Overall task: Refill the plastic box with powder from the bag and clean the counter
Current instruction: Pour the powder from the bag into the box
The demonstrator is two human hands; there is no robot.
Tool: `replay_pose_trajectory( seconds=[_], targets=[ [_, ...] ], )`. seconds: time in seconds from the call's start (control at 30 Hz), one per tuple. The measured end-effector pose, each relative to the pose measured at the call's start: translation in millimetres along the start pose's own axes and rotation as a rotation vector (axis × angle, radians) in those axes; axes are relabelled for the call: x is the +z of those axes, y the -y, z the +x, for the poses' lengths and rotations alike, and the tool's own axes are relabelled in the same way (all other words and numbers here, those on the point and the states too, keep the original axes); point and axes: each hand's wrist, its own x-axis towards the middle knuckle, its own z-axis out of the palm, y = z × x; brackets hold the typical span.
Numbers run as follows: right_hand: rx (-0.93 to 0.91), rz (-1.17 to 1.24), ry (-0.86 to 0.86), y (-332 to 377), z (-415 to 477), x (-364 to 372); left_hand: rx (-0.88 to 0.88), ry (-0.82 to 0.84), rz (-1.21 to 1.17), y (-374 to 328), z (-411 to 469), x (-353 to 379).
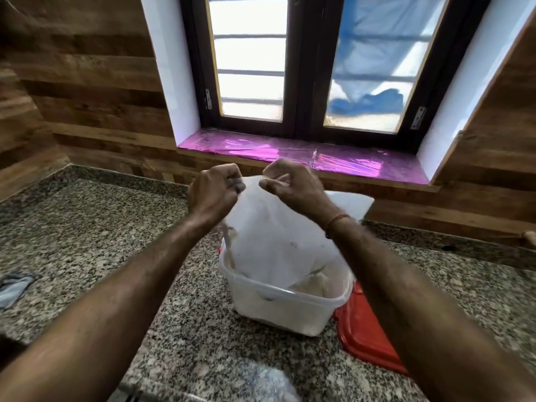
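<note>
A translucent plastic box (290,309) stands on the granite counter (87,227), holding white powder (311,284) in its right part. A white plastic bag (269,236) hangs upside down above it, with its lower end inside the box. My left hand (214,190) and my right hand (290,184) each pinch the bag's upper edge, close together, above the box.
A red lid (365,329) lies on the counter just right of the box. A white object (352,203) stands behind the bag against the wood-panel wall. A grey cloth (13,288) lies at the left edge. A pink-lined window sill (319,158) runs behind.
</note>
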Motion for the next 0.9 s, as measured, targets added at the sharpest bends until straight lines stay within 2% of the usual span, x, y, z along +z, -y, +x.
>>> replay_pose_trajectory(
  seconds=[0.1,0.17,0.23,0.3,0.4,0.5,0.57,0.6,0.7,0.8,0.9],
  targets=[
    [0.089,-0.25,0.145,-28,-7,-39,-0.069,0.075,-0.191,19,4,-8],
    [0.207,-0.296,0.205,-56,-11,-62,-0.097,0.14,-0.197,28,1,-8],
    [0.256,-0.325,0.126,-80,-15,-77,-0.097,0.146,-0.091,30,-3,-4],
    [0.209,-0.399,0.014,-93,-14,-78,0.012,0.054,0.049,19,-6,4],
    [0.118,-0.243,-0.017,-81,-12,-69,0.191,0.035,0.129,-11,-6,21],
    [0.202,-0.116,0.238,-76,-15,-63,0.152,0.064,0.094,-16,-3,27],
    [0.268,-0.194,0.373,-90,-26,-63,0.094,0.052,0.029,-6,-1,25],
    [0.299,-0.245,0.375,-101,-31,-64,0.072,0.046,0.0,-1,-1,24],
    [0.327,-0.36,0.191,-121,-43,-67,0.021,0.032,-0.046,11,-4,20],
    [0.236,-0.366,0.013,-109,-44,-75,-0.004,0.012,-0.052,15,-4,18],
    [0.132,-0.328,-0.053,-81,-31,-86,0.056,0.008,-0.011,-1,-5,15]
  ],
)
